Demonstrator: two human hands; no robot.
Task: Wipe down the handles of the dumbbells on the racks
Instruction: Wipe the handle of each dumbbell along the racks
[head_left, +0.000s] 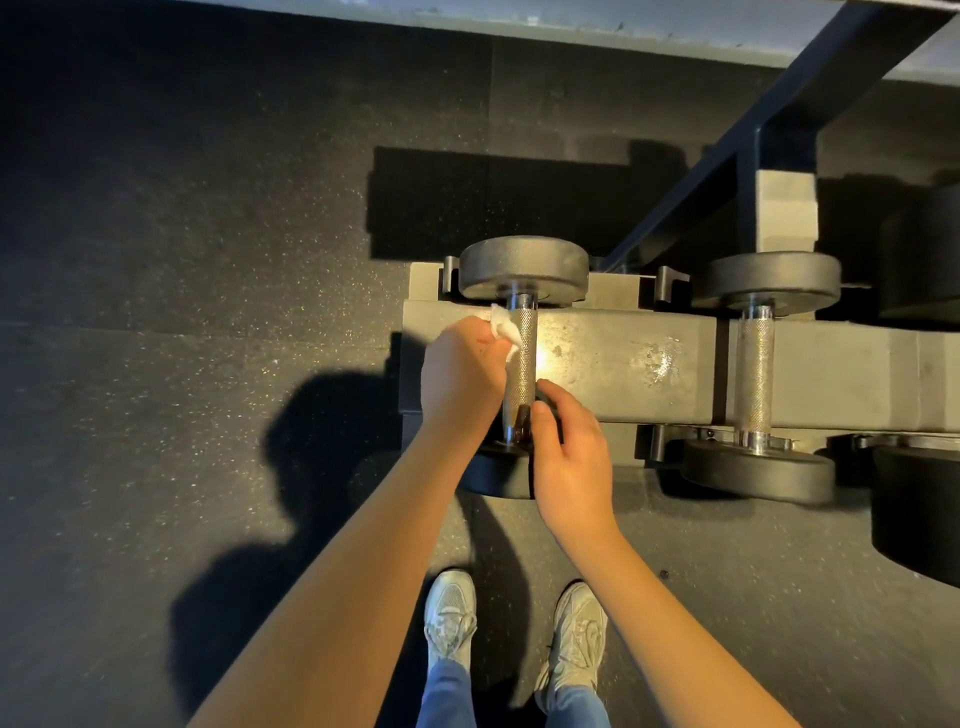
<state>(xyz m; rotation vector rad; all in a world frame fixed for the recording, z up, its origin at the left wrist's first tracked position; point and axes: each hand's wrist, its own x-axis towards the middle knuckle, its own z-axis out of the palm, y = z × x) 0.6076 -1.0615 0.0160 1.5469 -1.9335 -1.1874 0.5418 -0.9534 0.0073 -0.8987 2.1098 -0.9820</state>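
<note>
The leftmost dumbbell (522, 358) lies on the rack with its knurled steel handle pointing away from me. My left hand (460, 376) pinches a crumpled white wipe (506, 327) and presses it against the left side of that handle, near the far weight. My right hand (569, 457) is curled round a small dark object (548, 395) beside the handle's near end; I cannot tell what the object is. This hand hides part of the near weight (493, 473). A second dumbbell (756, 374) rests to the right, untouched.
The grey rack beam (623, 364) runs to the right under both handles, with a wet-looking patch on it. A dark rack post (748, 150) slants up to the right. Larger dumbbells (919, 514) sit at the far right. Black rubber floor lies to the left, and my shoes (452, 618) are below.
</note>
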